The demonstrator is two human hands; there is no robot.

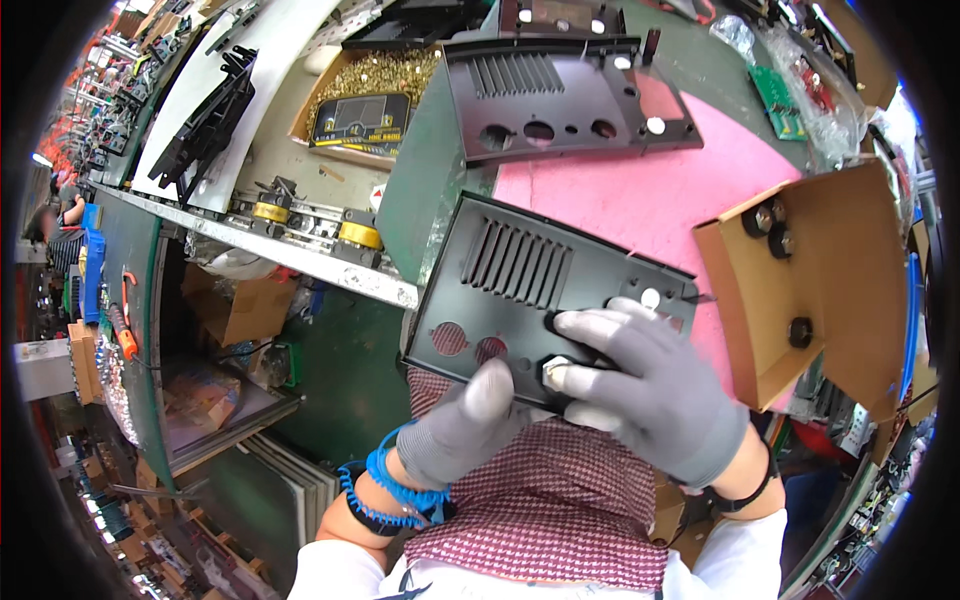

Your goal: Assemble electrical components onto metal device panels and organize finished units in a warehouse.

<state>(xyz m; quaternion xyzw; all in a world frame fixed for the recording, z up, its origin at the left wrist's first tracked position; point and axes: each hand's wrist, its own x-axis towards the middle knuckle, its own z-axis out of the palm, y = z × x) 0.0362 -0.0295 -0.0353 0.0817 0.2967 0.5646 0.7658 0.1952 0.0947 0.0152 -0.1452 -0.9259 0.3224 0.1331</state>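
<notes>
A black plastic panel (600, 272) with slanted vent slots and round holes lies tilted in front of me, its near edge over my lap. My left hand (462, 425), in a grey glove, grips that near edge, thumb on top and its other fingers hidden underneath. My right hand (665, 390), gloved too, is over the panel's right part. Its fingers close on a small dark round part with a silvery middle (549, 370), at the panel's near edge; the fingers partly cover it. A white round spot (650, 298) shows on the panel beyond the right fingertips.
A similar black panel (540, 100) lies farther back on the pink mat (735, 150). On the right, an open cardboard box (770, 345) holds several black round parts (781, 240). A box of brass-coloured small parts (385, 75) and a metal rail (300, 255) are at left.
</notes>
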